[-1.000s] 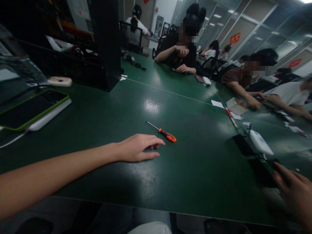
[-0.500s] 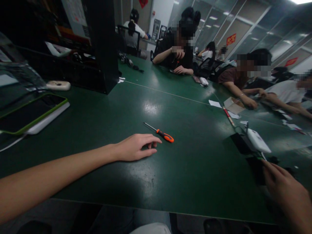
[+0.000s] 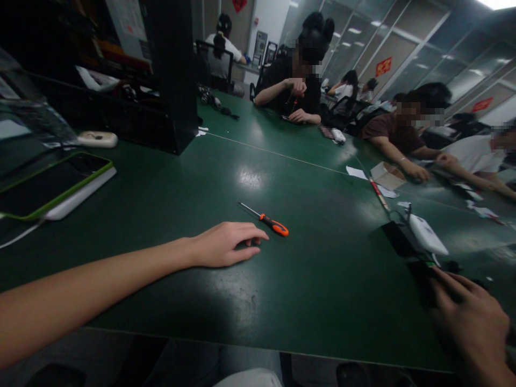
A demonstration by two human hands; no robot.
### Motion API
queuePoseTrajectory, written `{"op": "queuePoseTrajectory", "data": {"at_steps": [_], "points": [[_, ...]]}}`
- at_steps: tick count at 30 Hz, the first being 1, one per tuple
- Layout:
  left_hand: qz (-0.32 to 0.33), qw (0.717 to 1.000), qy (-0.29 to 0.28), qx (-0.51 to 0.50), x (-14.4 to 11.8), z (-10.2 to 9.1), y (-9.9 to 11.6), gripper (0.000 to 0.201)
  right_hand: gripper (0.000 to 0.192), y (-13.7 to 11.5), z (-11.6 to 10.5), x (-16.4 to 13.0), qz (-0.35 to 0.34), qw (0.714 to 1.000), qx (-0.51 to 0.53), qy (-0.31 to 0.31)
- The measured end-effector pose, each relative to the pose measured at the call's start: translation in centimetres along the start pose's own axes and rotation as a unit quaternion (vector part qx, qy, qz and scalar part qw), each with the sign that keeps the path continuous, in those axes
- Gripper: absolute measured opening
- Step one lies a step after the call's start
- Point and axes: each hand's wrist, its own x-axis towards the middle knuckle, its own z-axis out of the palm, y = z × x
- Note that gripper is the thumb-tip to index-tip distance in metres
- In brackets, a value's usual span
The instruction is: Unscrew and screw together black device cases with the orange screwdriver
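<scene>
My left hand (image 3: 228, 244) rests on the green tabletop (image 3: 322, 301), its fingers loosely bent and apart, with nothing in them. Just beyond its fingertips lies a screwdriver (image 3: 274, 224) with an orange and black handle, its shaft pointing to the far left. The hand does not grip it. At the right edge my right hand (image 3: 471, 309) is blurred, its fingers curled at a dark object (image 3: 419, 277) with a small green spot. Most of that object is lost in shadow and behind the fingers. A white device (image 3: 427, 234) stands just beyond it.
At left, a green-edged phone (image 3: 56, 185) lies on a white block beside a black shelf (image 3: 177, 80). An open cardboard box (image 3: 387, 176), paper scraps (image 3: 356, 172) and a red stick (image 3: 379, 194) lie at far right. Several people sit around the tables; one opposite (image 3: 296, 86) handles a small tool.
My right hand has shifted slightly left and comes further into view, near the dark object. The left hand and the screwdriver stay in place.
</scene>
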Motion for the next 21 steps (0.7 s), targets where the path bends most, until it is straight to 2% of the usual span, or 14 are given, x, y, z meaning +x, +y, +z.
{"op": "queuePoseTrajectory", "data": {"at_steps": [4,8,16,18,21], "points": [[0.002,1.000,-0.004,-0.003,0.0,-0.1,0.1,0.031,0.078,0.6,0.3,1.0,0.015,0.999,0.000,0.038],[0.001,1.000,0.000,0.002,0.0,-0.1,0.2,0.030,0.095,0.7,0.9,2.0,0.027,1.000,0.002,-0.007],[0.004,1.000,-0.005,0.005,0.0,0.0,0.0,0.030,0.089,-0.5,1.2,1.2,0.062,0.998,-0.004,-0.021],[0.006,1.000,-0.001,0.007,0.0,0.0,0.0,0.030,0.086,-0.2,1.1,1.5,0.067,0.997,0.017,-0.042],[0.008,1.000,-0.002,0.007,0.0,-0.1,0.0,0.029,0.083,1.6,1.2,3.0,0.073,0.988,0.042,-0.130]]}}
